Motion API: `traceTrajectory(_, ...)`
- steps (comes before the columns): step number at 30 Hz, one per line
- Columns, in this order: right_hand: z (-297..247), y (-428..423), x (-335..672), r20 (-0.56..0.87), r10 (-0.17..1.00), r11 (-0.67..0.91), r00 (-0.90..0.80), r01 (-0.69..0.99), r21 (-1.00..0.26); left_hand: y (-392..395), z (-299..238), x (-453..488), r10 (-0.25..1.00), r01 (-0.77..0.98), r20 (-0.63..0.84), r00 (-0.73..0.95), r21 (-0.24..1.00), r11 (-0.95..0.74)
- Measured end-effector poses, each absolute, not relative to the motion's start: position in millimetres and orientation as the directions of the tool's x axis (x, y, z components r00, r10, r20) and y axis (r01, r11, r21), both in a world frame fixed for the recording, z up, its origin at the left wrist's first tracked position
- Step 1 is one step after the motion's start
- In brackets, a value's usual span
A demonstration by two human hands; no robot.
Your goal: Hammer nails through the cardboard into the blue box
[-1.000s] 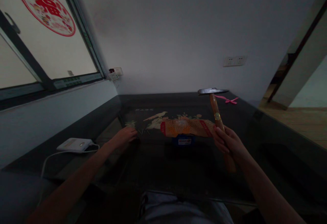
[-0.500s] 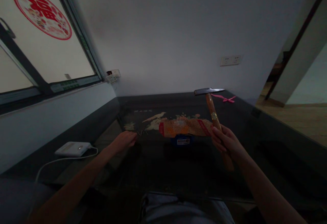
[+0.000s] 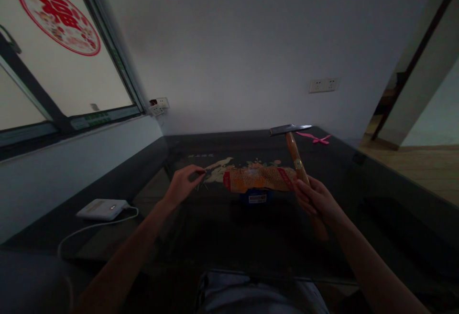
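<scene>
My right hand (image 3: 317, 199) is wrapped round the wooden handle of a hammer (image 3: 294, 149), its metal head raised. Just left of that hand, a long orange-patterned packet (image 3: 258, 179) with red bands lies across a small blue box (image 3: 256, 196). My left hand (image 3: 184, 184) hovers left of the packet, thumb and forefinger pinched together. A thin, dark, nail-like piece (image 3: 208, 172) seems to stick out from the fingertips; the dim light hides its exact kind.
On the dark table (image 3: 222, 237), a white power bank (image 3: 102, 209) with a cable lies at the left. Pink ribbon (image 3: 319, 139) rests at the far right, and a dark flat object (image 3: 405, 232) at the near right. A wall (image 3: 233, 56) stands behind, a window (image 3: 60, 80) at left.
My left hand has risen from the tabletop and moved slightly right and away from me, now in a pinch. The hammer has shifted slightly left, still in my right hand.
</scene>
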State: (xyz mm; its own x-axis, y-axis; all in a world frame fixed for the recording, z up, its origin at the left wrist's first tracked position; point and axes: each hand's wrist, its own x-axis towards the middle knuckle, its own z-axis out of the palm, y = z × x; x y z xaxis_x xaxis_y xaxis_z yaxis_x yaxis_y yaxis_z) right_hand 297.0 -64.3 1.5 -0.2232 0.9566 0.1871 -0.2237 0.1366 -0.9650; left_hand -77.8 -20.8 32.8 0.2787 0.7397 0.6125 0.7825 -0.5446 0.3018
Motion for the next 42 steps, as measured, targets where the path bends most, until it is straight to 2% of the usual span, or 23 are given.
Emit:
traceTrajectory(2,1.1,-64.2,297.1,0.180,0.961,0.136,-0.209,-0.210,-0.968,-15.5,41.1,-53.6,0.687,0.725,0.696,0.208,0.362,-0.586)
traceTrajectory(5,1.2,-64.3,296.6,0.172,0.965,0.132,-0.198,-0.200,-0.971,-3.2,44.3,-18.8,0.671,0.606,0.728,0.144,0.471,-0.641)
traceTrajectory(10,1.6,-64.7,295.1,0.170,0.962,0.125,-0.212,-0.208,-0.970,16.3,32.5,26.6,0.732,0.361,0.677,0.069,0.668,-0.651)
traceTrajectory(16,0.5,-64.6,293.3,0.179,0.957,0.140,-0.227,-0.177,-0.974,29.6,18.5,48.8,0.789,0.267,0.612,0.046,0.754,-0.600)
traceTrajectory(22,0.0,-65.3,292.2,0.166,0.955,0.139,-0.245,-0.123,-0.983,31.5,9.4,50.2,0.798,0.323,0.598,0.066,0.744,-0.585)
traceTrajectory(34,-1.7,-65.2,292.7,0.170,0.953,0.135,-0.251,-0.149,-0.980,33.7,1.0,46.1,0.746,0.407,0.651,0.139,0.649,-0.643)
traceTrajectory(42,-2.8,-63.5,293.2,0.172,0.954,0.136,-0.244,-0.155,-0.978,34.1,-3.8,43.4,0.761,0.423,0.623,0.180,0.649,-0.632)
